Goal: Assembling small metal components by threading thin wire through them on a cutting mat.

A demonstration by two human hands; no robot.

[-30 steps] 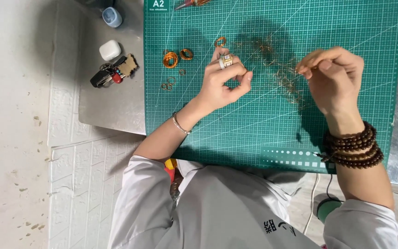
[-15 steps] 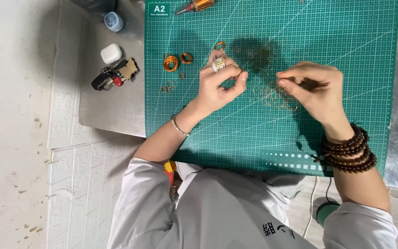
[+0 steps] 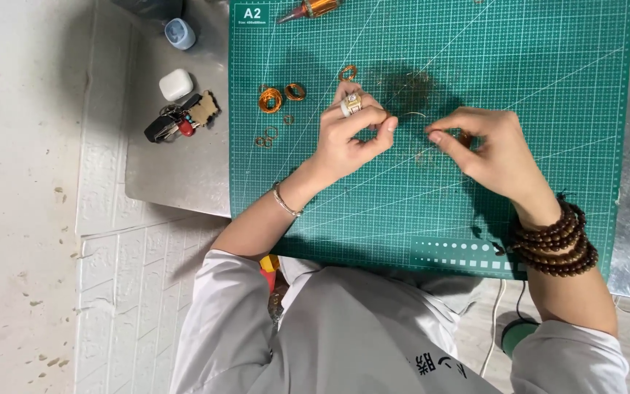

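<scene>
**Head view: both hands pinched over fine copper wire at mid-mat**

Head camera looked straight down on a thin strand of copper wire (image 3: 411,115), which lay between the two hands near the middle of the green cutting mat (image 3: 548,66). The left hand (image 3: 350,138) was narrowed to a pinch, thumb and forefinger closed near the wire's left end, a small pale ring-shaped piece (image 3: 350,104) resting on top of its fingers. The right hand (image 3: 491,149) was also narrowed, fingertips drawn together just beside the wire's right end; whether it actually gripped the strand could not be told.

Just left of the left hand sat a group of small copper coils (image 3: 281,95), with one more coil (image 3: 348,72) above the fingers. A copper-tipped tool (image 3: 308,9) lay at the mat's top edge. The mat's right half was bare, and its lower edge ran close to the person's chest.

Off the mat's left edge, on the metal surface (image 3: 176,175), lay a white case (image 3: 176,84), a bunch of keys (image 3: 180,120) and a small blue cap (image 3: 179,33). That surface's left edge dropped to white floor.
</scene>
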